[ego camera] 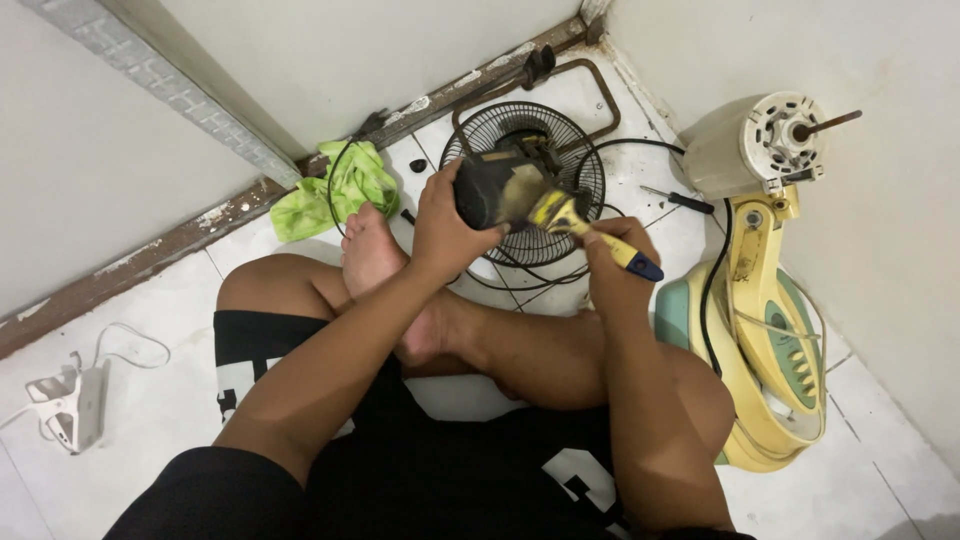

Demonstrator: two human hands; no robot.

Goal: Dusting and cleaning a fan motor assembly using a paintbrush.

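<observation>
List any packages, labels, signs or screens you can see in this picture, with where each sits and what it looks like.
No packages, signs or screens are in view.
Shorts print: blocky white shapes on black cloth, on the person's lap, partly hidden by the arms.
Fan base panel: green oval with a row of pale buttons, on the yellow stand at right; any marking is too small to tell.

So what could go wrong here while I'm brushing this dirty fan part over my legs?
Dust from the paintbrush may fall on your bare foot. The dark motor part is held only by your left hand, so a hard stroke from the right hand might knock it onto the fan grille. The black cord could snag.
</observation>
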